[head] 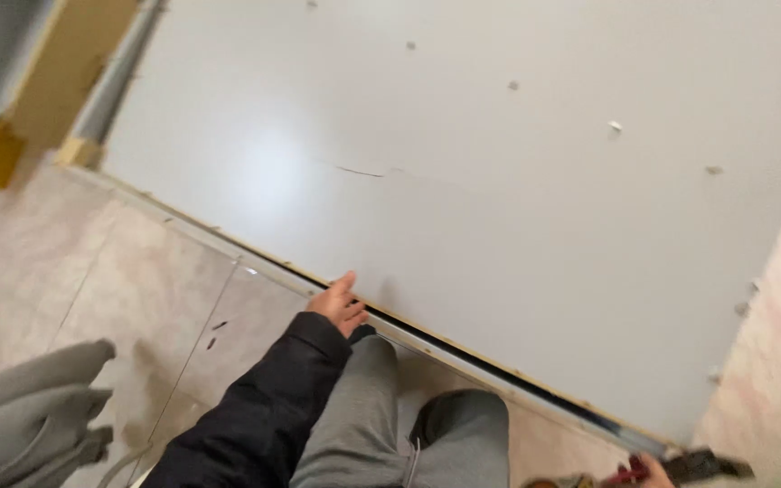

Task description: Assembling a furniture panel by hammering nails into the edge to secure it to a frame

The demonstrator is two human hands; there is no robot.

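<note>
A large grey panel (pixel 499 199) lies flat on the tiled floor, with a thin crack near its middle and several small screws or bits scattered on it. My left hand (pixel 340 305), in a black sleeve, rests on the panel's near edge, fingers curled under it. My right hand (pixel 651 472) shows only partly at the bottom edge of the view, near the panel's right corner, gripping a tool with red handles and a dark head (pixel 698 466). My knees in grey trousers (pixel 390 416) are beside the panel edge.
Beige floor tiles (pixel 92 289) extend to the left. Grey fabric or a padded object (pixel 29 407) lies at the lower left. A wooden frame and a grey rail (pixel 92 63) stand at the upper left.
</note>
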